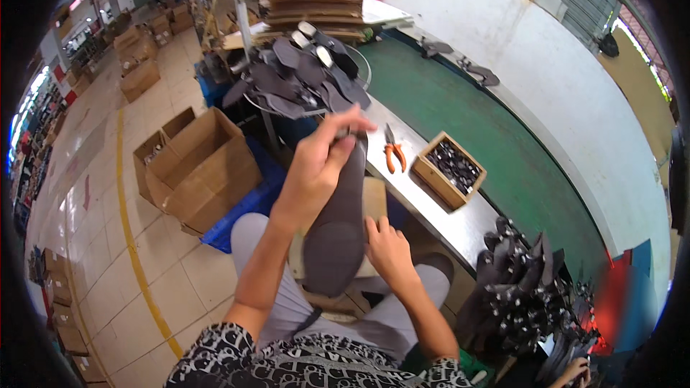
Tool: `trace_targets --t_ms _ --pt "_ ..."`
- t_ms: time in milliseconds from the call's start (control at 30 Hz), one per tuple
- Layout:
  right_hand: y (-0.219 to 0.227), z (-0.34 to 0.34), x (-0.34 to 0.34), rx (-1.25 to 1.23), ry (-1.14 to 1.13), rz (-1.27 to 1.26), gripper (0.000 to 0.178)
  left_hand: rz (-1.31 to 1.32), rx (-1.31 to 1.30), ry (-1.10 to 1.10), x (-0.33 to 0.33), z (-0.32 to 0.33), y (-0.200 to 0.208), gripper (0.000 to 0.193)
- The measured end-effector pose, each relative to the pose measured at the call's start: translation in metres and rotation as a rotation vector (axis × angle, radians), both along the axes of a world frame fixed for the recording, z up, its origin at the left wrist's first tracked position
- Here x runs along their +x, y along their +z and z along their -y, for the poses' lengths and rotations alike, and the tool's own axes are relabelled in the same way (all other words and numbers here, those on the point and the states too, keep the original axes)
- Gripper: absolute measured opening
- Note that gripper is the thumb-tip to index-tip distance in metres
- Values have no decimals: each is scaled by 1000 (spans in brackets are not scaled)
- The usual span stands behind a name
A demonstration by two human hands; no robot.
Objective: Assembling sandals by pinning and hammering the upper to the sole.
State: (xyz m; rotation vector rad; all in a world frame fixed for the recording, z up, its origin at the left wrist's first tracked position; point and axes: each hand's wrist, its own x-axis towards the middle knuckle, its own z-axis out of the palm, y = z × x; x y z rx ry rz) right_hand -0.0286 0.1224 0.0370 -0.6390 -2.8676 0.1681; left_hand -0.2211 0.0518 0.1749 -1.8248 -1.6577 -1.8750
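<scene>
A dark grey shoe sole (336, 241) is held over my lap, its wide end toward me. My left hand (316, 165) is closed around its narrow far end, with the thumb and fingers pinching there. My right hand (389, 248) has curled fingers gripping the sole's right edge, near the wide end. What sits under the left fingers is mostly hidden. Beneath the sole, part of a pale board (374, 208) shows. Orange-handled pliers (393, 152) lie on the metal bench edge, next to a wooden box (438, 185) of small dark shiny parts.
A round rack (369, 72) heaped with dark soles stands ahead. Cardboard boxes (205, 169) are on the floor at left. Dark sandals (514, 284) are piled at right, beside the green conveyor belt (460, 111). Another person's hand (575, 372) shows at lower right.
</scene>
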Motion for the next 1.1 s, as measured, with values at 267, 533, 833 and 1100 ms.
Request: trace_targets --t_ms 267,533,833,1100 --pt "-16 -15 65 -300 -139 -288 32 413 -214 -86 9 6 -91 27" --pt "1 31 167 -731 -508 -898 26 -458 -224 430 32 -107 -115 48" --pt "20 27 182 -1157 -662 -1396 33 -1281 -684 287 106 -323 -128 11" --pt "48 -5 191 -1031 -490 -1454 20 -227 -360 -169 111 -242 -87 13"
